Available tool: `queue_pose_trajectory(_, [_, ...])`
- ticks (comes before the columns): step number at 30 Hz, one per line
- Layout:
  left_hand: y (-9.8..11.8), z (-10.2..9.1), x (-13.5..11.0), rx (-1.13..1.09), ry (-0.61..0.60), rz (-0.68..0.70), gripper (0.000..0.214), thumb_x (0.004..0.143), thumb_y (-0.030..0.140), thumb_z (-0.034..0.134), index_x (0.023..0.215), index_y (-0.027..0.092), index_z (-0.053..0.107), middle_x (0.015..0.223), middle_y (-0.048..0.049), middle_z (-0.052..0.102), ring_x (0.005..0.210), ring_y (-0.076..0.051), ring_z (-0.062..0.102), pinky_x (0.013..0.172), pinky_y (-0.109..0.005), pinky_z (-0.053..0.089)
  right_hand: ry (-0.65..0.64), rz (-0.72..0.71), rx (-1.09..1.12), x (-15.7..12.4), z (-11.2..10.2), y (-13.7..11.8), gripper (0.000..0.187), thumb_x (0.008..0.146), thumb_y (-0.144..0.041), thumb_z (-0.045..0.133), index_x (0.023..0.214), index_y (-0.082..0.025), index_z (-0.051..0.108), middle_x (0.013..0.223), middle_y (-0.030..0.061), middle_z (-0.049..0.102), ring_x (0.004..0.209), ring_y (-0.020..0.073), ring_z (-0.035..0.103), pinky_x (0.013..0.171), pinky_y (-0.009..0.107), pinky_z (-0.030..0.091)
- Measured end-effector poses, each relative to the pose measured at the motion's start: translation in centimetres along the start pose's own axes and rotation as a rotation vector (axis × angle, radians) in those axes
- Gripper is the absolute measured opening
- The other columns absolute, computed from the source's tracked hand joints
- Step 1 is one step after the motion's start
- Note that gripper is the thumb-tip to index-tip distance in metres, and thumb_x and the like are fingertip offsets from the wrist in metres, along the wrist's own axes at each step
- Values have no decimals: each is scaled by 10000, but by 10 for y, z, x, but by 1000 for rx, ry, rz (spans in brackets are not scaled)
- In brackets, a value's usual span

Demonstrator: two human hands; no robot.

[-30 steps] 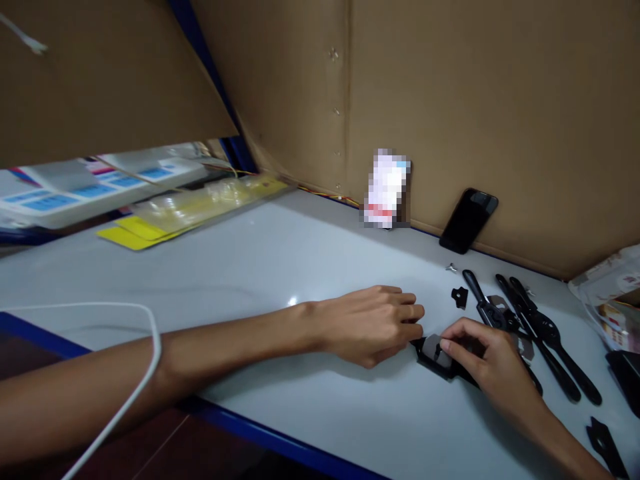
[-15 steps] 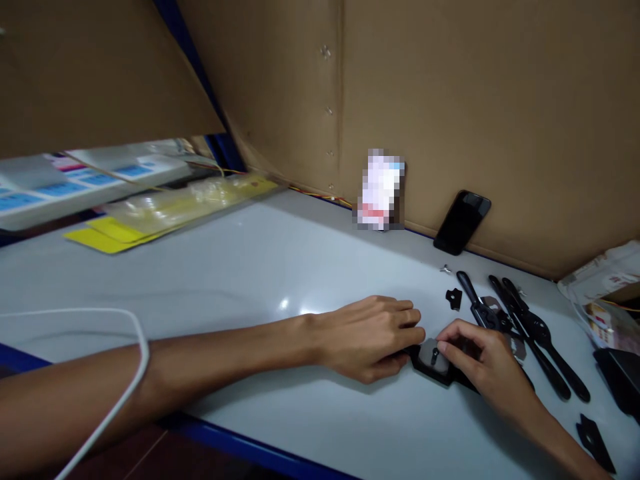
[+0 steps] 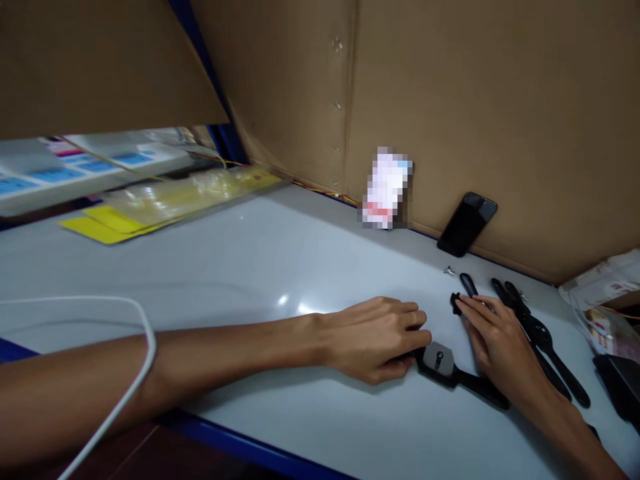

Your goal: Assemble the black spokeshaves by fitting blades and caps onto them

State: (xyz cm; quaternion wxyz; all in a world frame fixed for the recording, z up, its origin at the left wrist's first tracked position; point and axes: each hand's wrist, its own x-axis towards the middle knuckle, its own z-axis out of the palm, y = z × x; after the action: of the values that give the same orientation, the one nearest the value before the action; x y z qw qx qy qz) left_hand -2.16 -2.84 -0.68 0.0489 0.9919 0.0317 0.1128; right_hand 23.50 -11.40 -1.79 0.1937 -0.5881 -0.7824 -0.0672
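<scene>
My left hand point(image 3: 377, 340) is closed around the left handle of a black spokeshave point(image 3: 480, 388) lying on the table. A grey blade point(image 3: 434, 358) with a small screw in its slot sits in the spokeshave's middle. Behind the tool, my right hand point(image 3: 503, 343) has its fingertips closed on the edge of a small black lever cap point(image 3: 455, 303); the fingers hide part of it. Under and beyond this hand lie more black spokeshaves point(image 3: 543, 333), partly covered by it. A small silver wing-shaped screw point(image 3: 449, 271) rests just behind the lever cap.
A dark phone point(image 3: 467, 225) and a blurred-out lit screen point(image 3: 385, 190) lean against the cardboard wall point(image 3: 490, 100). A white cable point(image 3: 145, 327) crosses above my left forearm. Yellow sheets in plastic point(image 3: 115, 225) lie at the left; a black object point(image 3: 620, 387) stands at the right edge.
My right hand has left the blade in the spokeshave and moved away from me to the small black lever cap. My left hand keeps its grip. The view has shifted slightly.
</scene>
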Motion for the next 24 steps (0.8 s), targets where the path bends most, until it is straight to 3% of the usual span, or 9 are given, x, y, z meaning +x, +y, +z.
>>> queue_pose_trajectory(5, [-1, 1, 0, 9, 11, 16, 60, 882, 232, 616, 907, 187, 587, 892, -41, 599, 783, -199, 539, 655, -340, 469, -65, 29, 72, -2, -5, -18, 234, 984, -256, 504, 1031, -198, 725, 918, 76, 701, 894, 258, 594, 822, 454, 486])
queue_pose_trajectory(9, [-2, 1, -1, 10, 14, 25, 60, 884, 226, 617, 918, 185, 590, 891, -38, 593, 782, -199, 540, 658, -346, 475, -103, 205, 185, -3, -3, -18, 373, 928, -322, 596, 1271, -182, 634, 873, 45, 656, 827, 230, 619, 775, 401, 512])
queue_pose_trajectory(13, [-1, -1, -1, 7, 12, 29, 55, 885, 221, 619, 905, 181, 586, 881, -39, 593, 759, -194, 534, 660, -348, 477, -121, 305, 229, -4, -1, -13, 417, 924, -439, 608, 1256, -191, 652, 867, 45, 645, 834, 248, 623, 790, 418, 494])
queue_pose_trajectory(15, [-1, -2, -1, 8, 9, 29, 52, 888, 221, 616, 906, 185, 582, 886, -40, 597, 762, -195, 535, 658, -348, 475, -112, 308, 228, -3, -1, -15, 359, 921, -437, 613, 1196, -215, 677, 874, 45, 640, 853, 253, 615, 795, 413, 479])
queue_pose_trajectory(18, [-1, -1, -1, 9, 9, 27, 46, 893, 223, 606, 906, 190, 575, 898, -42, 602, 771, -197, 537, 656, -348, 473, -93, 287, 251, -1, -4, -21, 157, 914, -368, 609, 936, -236, 690, 871, 41, 631, 840, 233, 598, 766, 373, 457])
queue_pose_trajectory(21, [-2, 1, -1, 1, 11, 24, 44, 893, 224, 600, 902, 192, 572, 899, -43, 600, 774, -198, 537, 655, -348, 474, -40, 289, 321, 0, -9, -25, 226, 947, -374, 573, 792, -234, 659, 827, 34, 635, 802, 213, 590, 753, 356, 436])
queue_pose_trajectory(24, [-2, 1, -2, 0, 1, 23, 47, 895, 227, 600, 901, 192, 570, 903, -46, 600, 778, -197, 536, 657, -344, 473, -16, 348, 463, -1, -15, -28, 278, 961, -436, 569, 820, -243, 710, 847, 33, 674, 804, 204, 611, 757, 346, 444])
